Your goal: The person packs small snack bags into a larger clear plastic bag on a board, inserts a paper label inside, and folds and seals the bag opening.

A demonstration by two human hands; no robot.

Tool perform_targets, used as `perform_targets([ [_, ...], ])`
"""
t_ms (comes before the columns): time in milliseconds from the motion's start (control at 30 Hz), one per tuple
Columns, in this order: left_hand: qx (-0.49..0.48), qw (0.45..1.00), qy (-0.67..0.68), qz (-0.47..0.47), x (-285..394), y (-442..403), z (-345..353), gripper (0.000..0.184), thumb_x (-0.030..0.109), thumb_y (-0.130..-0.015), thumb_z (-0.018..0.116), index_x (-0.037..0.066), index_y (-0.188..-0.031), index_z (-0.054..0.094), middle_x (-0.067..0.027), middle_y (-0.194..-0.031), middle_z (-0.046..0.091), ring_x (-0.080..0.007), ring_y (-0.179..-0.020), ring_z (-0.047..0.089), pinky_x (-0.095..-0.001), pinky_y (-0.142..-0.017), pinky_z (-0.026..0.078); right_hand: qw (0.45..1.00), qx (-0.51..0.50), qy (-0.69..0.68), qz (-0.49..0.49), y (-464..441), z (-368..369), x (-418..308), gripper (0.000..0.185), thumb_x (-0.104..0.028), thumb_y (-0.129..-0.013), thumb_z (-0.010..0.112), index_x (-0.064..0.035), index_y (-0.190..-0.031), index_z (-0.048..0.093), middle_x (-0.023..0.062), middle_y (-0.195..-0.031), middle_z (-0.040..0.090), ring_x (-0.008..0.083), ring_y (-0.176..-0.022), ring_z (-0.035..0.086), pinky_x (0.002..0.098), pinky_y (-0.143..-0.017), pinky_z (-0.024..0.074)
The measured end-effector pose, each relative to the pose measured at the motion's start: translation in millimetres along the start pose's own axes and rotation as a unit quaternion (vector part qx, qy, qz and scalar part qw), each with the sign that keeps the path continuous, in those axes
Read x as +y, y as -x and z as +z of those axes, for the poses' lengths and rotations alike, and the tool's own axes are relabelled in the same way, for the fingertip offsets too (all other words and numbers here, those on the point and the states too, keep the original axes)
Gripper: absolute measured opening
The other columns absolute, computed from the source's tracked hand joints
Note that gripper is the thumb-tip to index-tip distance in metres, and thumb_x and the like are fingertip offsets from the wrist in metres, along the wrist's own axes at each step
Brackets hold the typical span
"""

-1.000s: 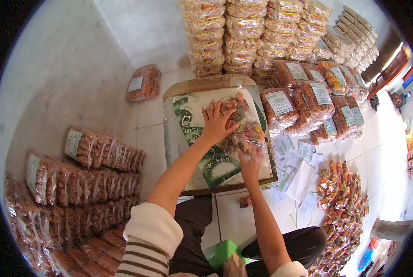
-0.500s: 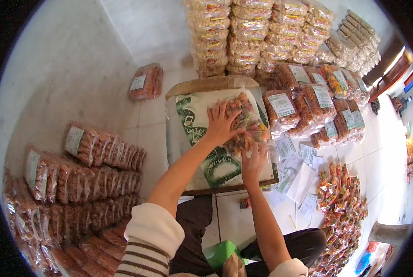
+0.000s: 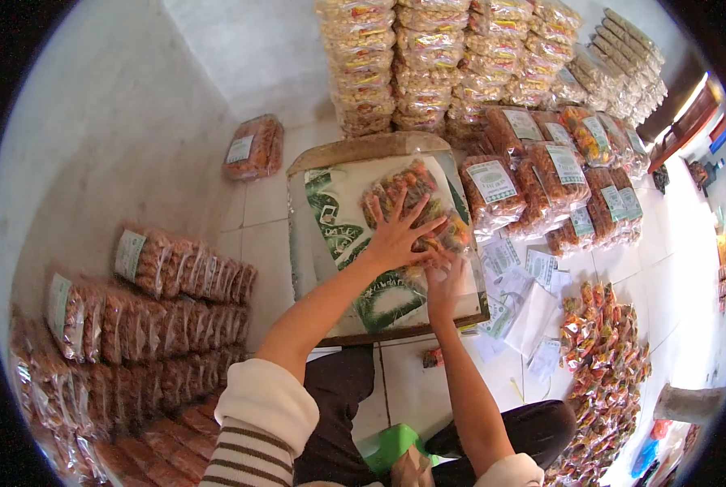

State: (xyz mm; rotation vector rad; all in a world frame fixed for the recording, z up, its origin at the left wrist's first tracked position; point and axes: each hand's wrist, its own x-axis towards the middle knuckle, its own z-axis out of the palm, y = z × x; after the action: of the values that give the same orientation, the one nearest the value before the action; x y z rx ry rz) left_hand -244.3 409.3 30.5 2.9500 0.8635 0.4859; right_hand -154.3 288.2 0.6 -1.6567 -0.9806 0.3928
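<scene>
A clear bag (image 3: 414, 182) of colourful pieces (image 3: 458, 234) lies on the surface (image 3: 303, 256), towards the right. The left hand (image 3: 395, 239) spreads its grip wide over it; the right hand (image 3: 444, 286) meets its near end, grip unclear. Left, clear packs (image 3: 156, 323) hold brown pieces (image 3: 217, 322).

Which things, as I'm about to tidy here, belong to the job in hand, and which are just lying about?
Likely part of the job:
filled clear bag under the left hand
low table beneath
possibly the pile of small packets

Apparently just lying about:
tall pale bag stacks
brown-filled bags at left
green object
</scene>
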Motion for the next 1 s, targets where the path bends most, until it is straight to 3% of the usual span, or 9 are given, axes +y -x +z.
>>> perform_targets([
  [167,0.011,1.0,-0.018,0.006,-1,-4,-2,0.063,0.064,-0.069,0.051,0.043,-0.127,0.036,-0.0056,-0.143,0.014,-0.042,-0.13,0.002,-0.0745,-0.088,0.001,0.992,-0.002,0.12,-0.033,-2,0,-7,0.05,-0.009,-0.073,0.066,-0.0004,-0.115,0.042,0.0138,-0.11,0.046,0.0285,-0.101,0.043,0.0389,-0.085,0.0378],
  [267,0.008,1.0,0.022,-0.001,-2,-4,2,0.064,0.062,-0.068,0.056,0.043,-0.126,0.038,-0.0069,-0.143,0.015,-0.0432,-0.13,0.001,-0.0736,-0.089,0.003,0.985,0.161,0.051,-0.031,5,6,18,0.059,-0.007,-0.07,0.069,0.0007,-0.121,0.039,0.0183,-0.112,0.046,0.0328,-0.113,0.038,0.0426,-0.095,0.032],
  [467,-0.006,1.0,0.014,0.004,0,-3,-1,0.064,0.066,-0.068,0.051,0.042,-0.126,0.038,-0.0055,-0.144,0.011,-0.04,-0.131,0.002,-0.0752,-0.087,0.003,0.984,0.0,0.086,-0.155,-16,-4,36,0.074,-0.005,-0.071,0.068,-0.0009,-0.132,0.026,0.0192,-0.123,0.034,0.0333,-0.112,0.037,0.0387,-0.092,0.0357],
  [567,-0.008,1.0,-0.004,0.019,-2,-3,0,0.064,0.068,-0.069,0.047,0.044,-0.127,0.036,-0.0022,-0.145,0.008,-0.0375,-0.131,0.003,-0.0757,-0.088,0.001,0.998,0.009,-0.029,-0.055,-14,8,34,0.071,-0.005,-0.073,0.066,-0.0028,-0.133,0.027,0.0178,-0.122,0.034,0.0328,-0.108,0.039,0.0377,-0.091,0.0368],
  [667,-0.019,0.998,-0.007,0.054,-5,-2,-9,0.062,0.066,-0.069,0.049,0.042,-0.126,0.039,-0.002,-0.145,0.009,-0.0386,-0.131,0.002,-0.0751,-0.088,0.002,0.894,0.028,-0.413,0.17,-9,14,45,0.07,-0.007,-0.073,0.067,-0.0048,-0.132,0.03,0.017,-0.118,0.036,0.0319,-0.101,0.042,0.0369,-0.087,0.038],
  [767,-0.065,0.994,0.004,0.089,-7,0,-15,0.059,0.064,-0.071,0.047,0.044,-0.125,0.038,-0.0009,-0.145,0.008,-0.0378,-0.131,0.002,-0.0749,-0.088,0.0,0.937,0.063,-0.314,0.141,8,7,17,0.067,-0.011,-0.074,0.067,-0.0012,-0.13,0.031,0.0173,-0.112,0.039,0.0318,-0.096,0.043,0.037,-0.084,0.0381],
  [800,-0.065,0.994,0.003,0.088,-7,1,-13,0.059,0.064,-0.071,0.047,0.044,-0.125,0.038,-0.0009,-0.145,0.008,-0.0378,-0.131,0.002,-0.0749,-0.088,0.0,0.995,0.059,-0.067,0.052,13,4,16,0.056,-0.02,-0.079,0.06,0.0006,-0.125,0.034,0.0168,-0.109,0.039,0.0325,-0.097,0.043,0.0384,-0.086,0.0371],
  [867,-0.028,0.993,-0.001,0.111,-6,3,-10,0.055,0.063,-0.073,0.046,0.046,-0.125,0.038,0.0003,-0.145,0.009,-0.0367,-0.132,0.002,-0.0742,-0.089,0.0,0.981,0.05,0.181,-0.041,16,6,14,0.05,-0.029,-0.085,0.052,0.0025,-0.12,0.037,0.0163,-0.106,0.039,0.0332,-0.098,0.042,0.0398,-0.087,0.0361],
  [1000,-0.037,0.993,0.001,0.114,-8,1,-9,0.052,0.061,-0.075,0.044,0.046,-0.125,0.039,0.0008,-0.145,0.01,-0.0356,-0.132,0.001,-0.0731,-0.091,0.0,0.957,0.104,0.269,-0.043,15,21,21,0.055,-0.021,-0.079,0.061,0.0038,-0.122,0.037,0.0193,-0.097,0.042,0.036,-0.091,0.043,0.0409,-0.084,0.0344],
])
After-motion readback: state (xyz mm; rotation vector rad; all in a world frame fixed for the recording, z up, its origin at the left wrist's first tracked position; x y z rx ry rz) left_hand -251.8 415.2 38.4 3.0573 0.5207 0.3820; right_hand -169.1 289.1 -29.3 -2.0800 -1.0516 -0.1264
